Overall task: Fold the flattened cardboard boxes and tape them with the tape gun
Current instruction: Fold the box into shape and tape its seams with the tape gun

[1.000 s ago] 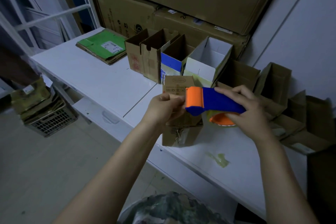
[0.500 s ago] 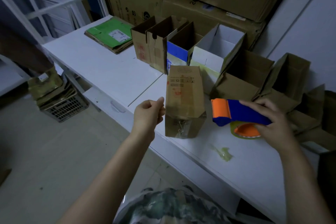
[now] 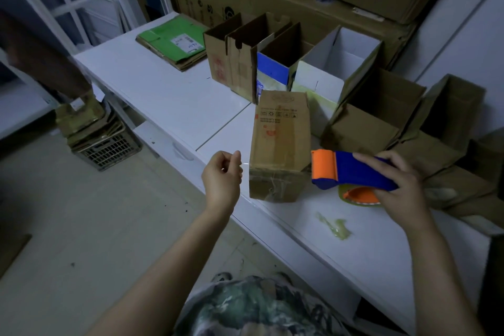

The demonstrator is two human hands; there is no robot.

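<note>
the brown cardboard box [image 3: 281,139] lies on its side on the white table [image 3: 169,98], close to the front edge, with its printed panel up and its near end facing the person. that end looks closed and wrinkled under clear tape, though the light is too dim to judge how well the seam is covered. the tape gun [image 3: 357,172], a blue body with an orange roller head, hovers just beside the box's lower right corner, head toward it. i cannot tell whether it touches the cardboard. the right hand [image 3: 398,188] is wrapped round the gun's body, fingers over the top. the left hand [image 3: 222,180] hangs just left of the box, off the cardboard, with fingers loosely curled and thumb near forefinger. a thin glint runs from it toward the box, perhaps a strand of tape, and i cannot tell whether it pinches anything.

the step in hand looks like finishing the tape on this box. to do it well, lay the left hand flat on the top panel first. the box is probably light, and so near the edge it could slide. then press the roller down firmly, pull along the seam in one stroke, carry the tape over the corner, and tip the gun so the blade cuts clean. smooth down the loose tail.

behind stands a row of opened boxes [image 3: 237,63]. a green flattened carton [image 3: 171,41] lies further left, and a yellowish tape scrap [image 3: 334,226] is stuck to the table nearer the person.
</note>
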